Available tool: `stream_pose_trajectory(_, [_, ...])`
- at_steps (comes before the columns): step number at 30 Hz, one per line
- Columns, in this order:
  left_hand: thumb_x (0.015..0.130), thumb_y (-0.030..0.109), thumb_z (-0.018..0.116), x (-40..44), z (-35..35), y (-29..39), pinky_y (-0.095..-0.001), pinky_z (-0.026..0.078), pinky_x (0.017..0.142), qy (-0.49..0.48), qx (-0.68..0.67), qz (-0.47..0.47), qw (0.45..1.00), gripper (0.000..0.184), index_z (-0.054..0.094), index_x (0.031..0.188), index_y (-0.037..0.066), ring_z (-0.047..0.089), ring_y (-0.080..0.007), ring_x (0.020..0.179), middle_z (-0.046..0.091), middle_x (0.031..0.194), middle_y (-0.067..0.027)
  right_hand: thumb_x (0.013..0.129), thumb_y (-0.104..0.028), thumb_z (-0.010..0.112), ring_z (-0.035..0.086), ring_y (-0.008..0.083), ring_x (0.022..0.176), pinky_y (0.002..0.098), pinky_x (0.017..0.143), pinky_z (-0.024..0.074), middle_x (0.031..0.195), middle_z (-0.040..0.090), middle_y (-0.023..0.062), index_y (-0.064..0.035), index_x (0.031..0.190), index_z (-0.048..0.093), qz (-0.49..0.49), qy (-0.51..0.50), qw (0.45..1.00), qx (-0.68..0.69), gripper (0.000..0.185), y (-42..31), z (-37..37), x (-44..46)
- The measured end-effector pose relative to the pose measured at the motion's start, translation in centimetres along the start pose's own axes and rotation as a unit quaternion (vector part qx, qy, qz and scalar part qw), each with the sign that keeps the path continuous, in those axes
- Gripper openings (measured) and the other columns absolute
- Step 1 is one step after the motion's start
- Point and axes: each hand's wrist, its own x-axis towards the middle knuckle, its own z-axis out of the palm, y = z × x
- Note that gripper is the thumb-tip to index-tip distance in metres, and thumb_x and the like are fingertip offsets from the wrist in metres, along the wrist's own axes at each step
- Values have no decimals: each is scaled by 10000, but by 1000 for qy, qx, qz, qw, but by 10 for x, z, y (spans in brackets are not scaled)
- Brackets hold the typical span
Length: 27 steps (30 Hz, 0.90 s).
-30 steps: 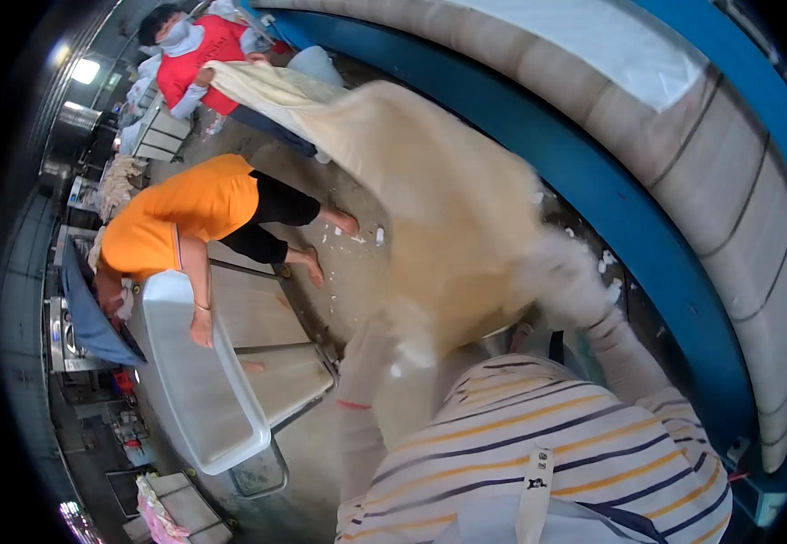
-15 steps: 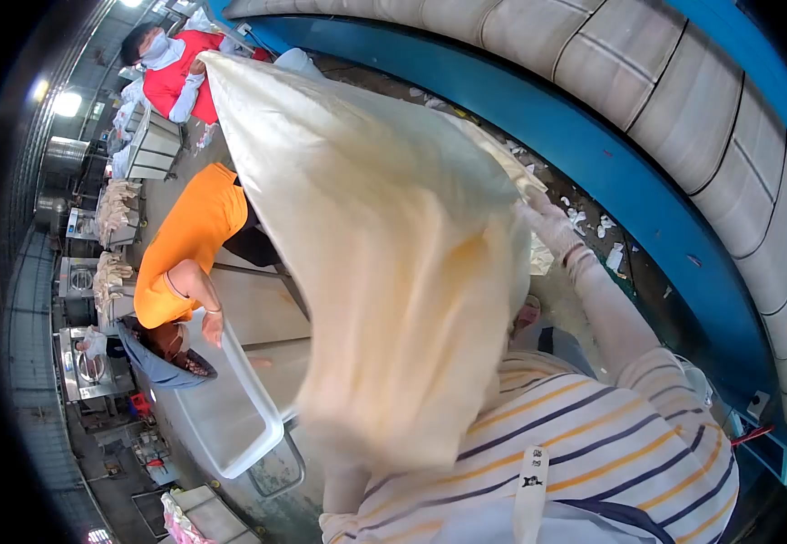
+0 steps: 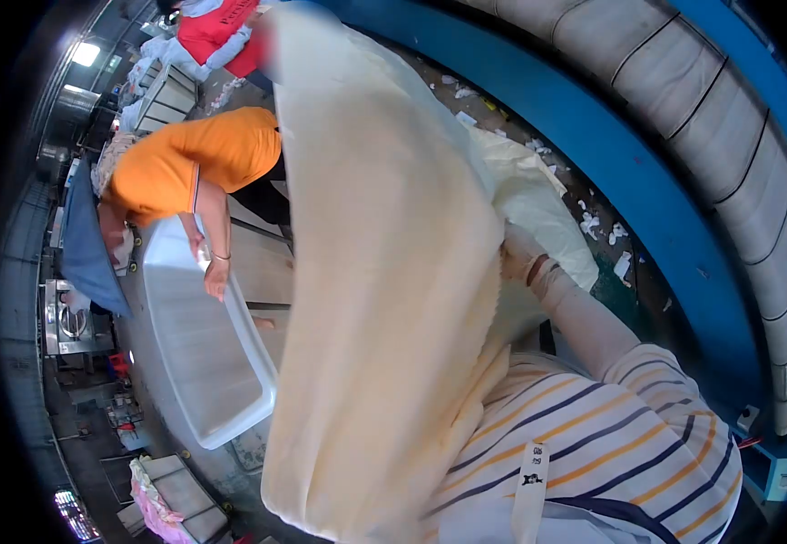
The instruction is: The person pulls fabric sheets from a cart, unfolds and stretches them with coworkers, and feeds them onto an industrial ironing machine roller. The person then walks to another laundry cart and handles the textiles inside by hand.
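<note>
A large cream cloth [image 3: 384,272] hangs across the middle of the view, from the top down to my striped shirt. My right hand [image 3: 522,254] is closed on the cloth's right edge, with its fingertips partly hidden by the fabric. Beyond that hand, another part of pale cloth [image 3: 543,199] spreads down near the floor. My left hand does not show; the cloth covers the place where it was. At the top, a person in red [image 3: 221,36] stands at the cloth's far end, their grip blurred or hidden.
Left of the cloth, a person in orange [image 3: 198,159] bends over a white tub [image 3: 212,363]. A blue machine frame [image 3: 629,172] with a padded roller [image 3: 720,136] curves along the right. White scraps [image 3: 590,223] lie beside it. A cart [image 3: 180,499] stands at lower left.
The cloth has swung down and left and now covers more of the view. My right hand has moved slightly down and left with its edge. The person in orange has shifted their arms over the tub.
</note>
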Motion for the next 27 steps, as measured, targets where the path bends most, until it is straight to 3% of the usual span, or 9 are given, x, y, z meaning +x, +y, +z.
stream_pose_trajectory(5, [743, 75, 714, 2, -1, -23, -337, 539, 808, -124, -46, -2, 991, 387, 642, 1113, -10, 635, -188, 953, 668, 1087, -104, 787, -130, 676, 608, 309, 1021, 368, 896, 487, 1094, 647, 107, -65, 1083, 612, -418, 90, 735, -526, 310, -70, -71, -20])
stream_pose_trajectory(10, [730, 61, 704, -4, 78, 4, -330, 524, 831, -427, -43, -19, 903, 446, 619, 1161, -13, 625, -185, 968, 663, 1098, -98, 939, -231, 578, 586, 168, 1027, 298, 903, 464, 1077, 629, 56, -61, 1118, 612, -442, 124, 855, -241, 250, -165, 23, -179])
stream_pose_trajectory(14, [762, 100, 652, -26, 167, 7, -312, 489, 860, -601, 65, -83, 792, 403, 636, 1148, -11, 601, -178, 994, 673, 1059, -84, 983, -261, 537, 578, 125, 999, 261, 887, 465, 1090, 610, 48, -26, 1204, 588, -572, 174, 723, -346, 327, -199, 83, -278])
stream_pose_trajectory(16, [804, 150, 643, -41, 212, 9, -302, 484, 841, -672, 90, -38, 734, 333, 660, 1096, -9, 598, -161, 977, 682, 1017, -78, 987, -262, 531, 598, 175, 1048, 267, 912, 475, 1177, 608, 103, -6, 1265, 555, -672, 292, 535, -421, 378, -231, 78, -319])
stream_pose_trajectory(18, [837, 198, 635, -67, 252, 34, -303, 477, 844, -667, 195, 64, 716, 349, 643, 1122, -2, 598, -169, 979, 681, 1020, -87, 995, -302, 521, 593, 211, 1111, 312, 949, 480, 1292, 568, 128, -9, 1340, 502, -713, 256, 595, -271, 454, -268, 63, -369])
stream_pose_trajectory(19, [853, 222, 630, -76, 266, 42, -304, 474, 846, -659, 250, 116, 700, 359, 635, 1135, 1, 599, -173, 981, 681, 1022, -91, 992, -319, 524, 588, 219, 1133, 335, 960, 481, 1337, 539, 134, -13, 1372, 470, -723, 295, 442, -440, 491, -286, 47, -397])
stream_pose_trajectory(21, [870, 272, 619, -97, 296, 39, -315, 475, 837, -662, 228, 132, 702, 387, 617, 1170, 27, 603, -178, 958, 680, 1034, -95, 988, -330, 527, 567, 232, 1176, 361, 992, 467, 1392, 499, 143, -16, 1421, 411, -708, 281, 450, -466, 548, -335, 1, -435])
stream_pose_trajectory(24, [896, 367, 567, -112, 346, 23, -383, 497, 836, -666, 343, 300, 591, 427, 576, 1213, 81, 644, -280, 960, 670, 1075, -164, 982, -309, 529, 521, 245, 1239, 365, 1048, 419, 1418, 472, 149, -10, 1455, 357, -613, 143, 763, -151, 585, -409, -70, -463])
stream_pose_trajectory(27, [909, 391, 522, -151, 377, 41, -439, 502, 843, -634, 400, 320, 580, 418, 569, 1201, 95, 638, -346, 995, 660, 1058, -204, 973, -283, 539, 477, 257, 1280, 364, 1091, 366, 1439, 454, 137, -2, 1455, 357, -623, 233, 729, -162, 587, -445, -145, -423])
